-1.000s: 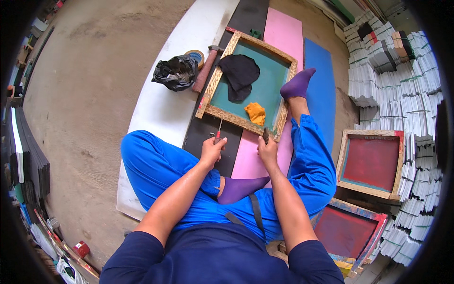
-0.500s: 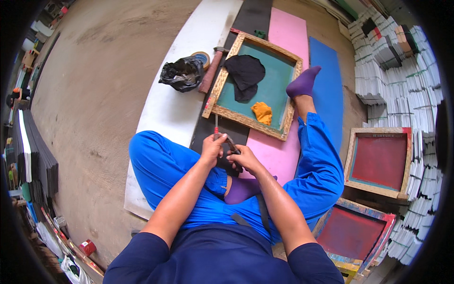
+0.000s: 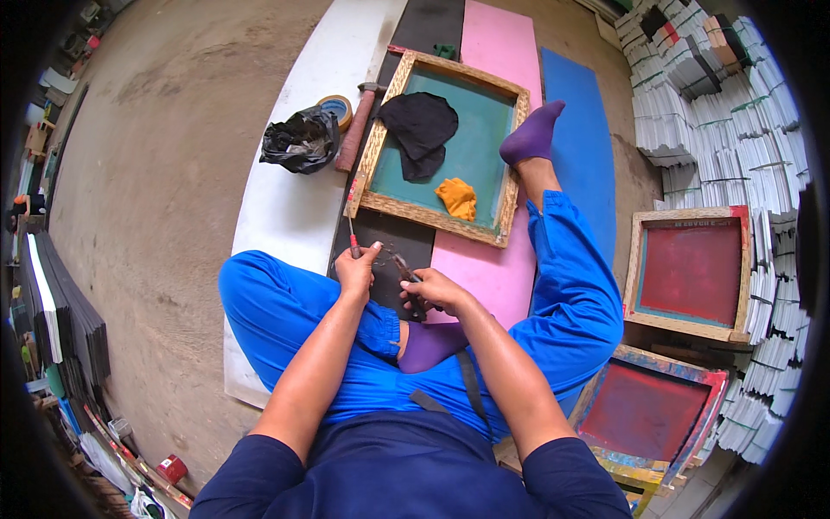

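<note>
Basically, left hand (image 3: 355,272) grips a red-handled screwdriver (image 3: 354,248), right hand (image 3: 437,291) grips pliers (image 3: 401,265) by the handles (probably to keep the nose free), wooden frame (image 3: 432,221) flat on coloured mats (image 3: 480,270) just beyond.

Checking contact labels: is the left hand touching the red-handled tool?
Touching. The head view shows the left hand gripping the red-handled tool by its handle.
</note>
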`<act>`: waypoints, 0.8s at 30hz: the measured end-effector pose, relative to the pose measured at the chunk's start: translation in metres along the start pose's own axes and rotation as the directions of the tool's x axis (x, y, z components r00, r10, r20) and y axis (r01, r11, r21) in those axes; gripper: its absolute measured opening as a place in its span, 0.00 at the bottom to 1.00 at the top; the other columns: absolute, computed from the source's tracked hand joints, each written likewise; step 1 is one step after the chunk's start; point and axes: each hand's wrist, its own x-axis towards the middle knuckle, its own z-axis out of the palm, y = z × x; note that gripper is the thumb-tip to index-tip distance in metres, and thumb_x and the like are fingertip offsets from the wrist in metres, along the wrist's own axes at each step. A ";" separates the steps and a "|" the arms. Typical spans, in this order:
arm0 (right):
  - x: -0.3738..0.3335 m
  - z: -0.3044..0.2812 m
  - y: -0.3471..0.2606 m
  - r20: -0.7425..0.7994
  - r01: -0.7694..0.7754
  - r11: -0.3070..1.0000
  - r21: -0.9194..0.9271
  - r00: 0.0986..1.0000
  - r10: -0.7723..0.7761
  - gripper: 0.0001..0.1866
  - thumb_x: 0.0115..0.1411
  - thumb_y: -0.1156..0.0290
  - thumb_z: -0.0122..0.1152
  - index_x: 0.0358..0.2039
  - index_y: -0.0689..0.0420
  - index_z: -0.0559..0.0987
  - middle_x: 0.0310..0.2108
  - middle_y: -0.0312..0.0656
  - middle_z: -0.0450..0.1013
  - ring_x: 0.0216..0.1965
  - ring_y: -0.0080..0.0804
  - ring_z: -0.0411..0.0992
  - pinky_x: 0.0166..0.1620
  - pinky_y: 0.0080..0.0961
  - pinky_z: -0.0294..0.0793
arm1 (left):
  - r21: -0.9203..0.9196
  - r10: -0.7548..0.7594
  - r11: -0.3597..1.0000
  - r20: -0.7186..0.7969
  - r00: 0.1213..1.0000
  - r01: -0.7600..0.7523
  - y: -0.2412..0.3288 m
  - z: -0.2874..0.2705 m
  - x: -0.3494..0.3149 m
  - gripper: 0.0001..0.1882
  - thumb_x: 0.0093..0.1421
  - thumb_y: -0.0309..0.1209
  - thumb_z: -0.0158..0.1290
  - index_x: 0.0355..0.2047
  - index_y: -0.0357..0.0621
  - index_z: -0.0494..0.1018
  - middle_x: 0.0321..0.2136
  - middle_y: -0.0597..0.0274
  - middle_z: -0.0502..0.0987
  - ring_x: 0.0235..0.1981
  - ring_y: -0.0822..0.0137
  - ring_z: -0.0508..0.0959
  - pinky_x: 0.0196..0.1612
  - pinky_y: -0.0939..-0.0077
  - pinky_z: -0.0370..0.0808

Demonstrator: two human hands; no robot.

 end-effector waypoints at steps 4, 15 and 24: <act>-0.010 -0.036 0.016 -0.252 0.013 0.979 -0.205 0.966 -0.065 0.12 0.65 0.63 0.60 0.38 0.60 0.76 0.28 0.39 0.75 0.29 0.28 0.76 0.29 0.33 0.75 | 0.034 0.002 0.999 0.027 1.000 -0.003 0.008 0.008 -0.011 0.19 0.58 0.42 0.67 0.23 0.44 0.71 0.13 0.73 0.66 0.09 0.79 0.62 0.12 0.79 0.57; -0.046 -0.098 0.010 -0.533 -0.120 0.918 -0.378 0.839 -0.109 0.13 0.62 0.66 0.60 0.24 0.60 0.74 0.18 0.40 0.72 0.20 0.32 0.72 0.24 0.36 0.70 | 0.260 0.196 0.934 0.205 0.959 -0.247 -0.028 0.029 -0.006 0.18 0.60 0.40 0.64 0.21 0.44 0.71 0.13 0.73 0.67 0.12 0.79 0.65 0.15 0.77 0.60; -0.038 -0.102 0.003 -0.523 -0.112 0.932 -0.345 0.847 -0.092 0.09 0.63 0.69 0.58 0.31 0.62 0.73 0.19 0.39 0.70 0.18 0.29 0.71 0.21 0.32 0.70 | 0.257 0.194 0.935 0.209 0.958 -0.245 -0.030 0.029 -0.002 0.18 0.60 0.40 0.64 0.21 0.43 0.72 0.14 0.73 0.68 0.13 0.79 0.65 0.16 0.76 0.60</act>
